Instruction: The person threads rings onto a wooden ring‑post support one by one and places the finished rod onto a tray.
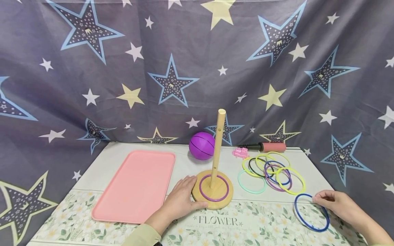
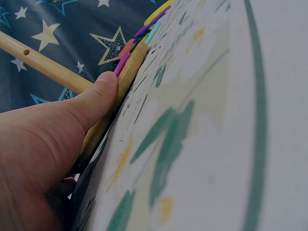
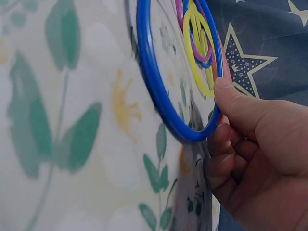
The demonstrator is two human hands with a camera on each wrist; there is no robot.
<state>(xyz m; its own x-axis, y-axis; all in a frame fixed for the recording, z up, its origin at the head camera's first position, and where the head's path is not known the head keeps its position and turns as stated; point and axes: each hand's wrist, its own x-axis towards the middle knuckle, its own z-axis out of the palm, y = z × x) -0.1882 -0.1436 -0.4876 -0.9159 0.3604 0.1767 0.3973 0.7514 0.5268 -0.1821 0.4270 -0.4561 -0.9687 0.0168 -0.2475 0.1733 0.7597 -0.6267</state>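
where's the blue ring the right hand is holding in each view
Head: the blue ring lies low on the right, the right hand pinching its far edge.
Left wrist: not in it.
Right wrist: the ring fills the upper middle, seen edge-on, fingertips on its rim.
Shared landmark: the yellow ring beyond it.
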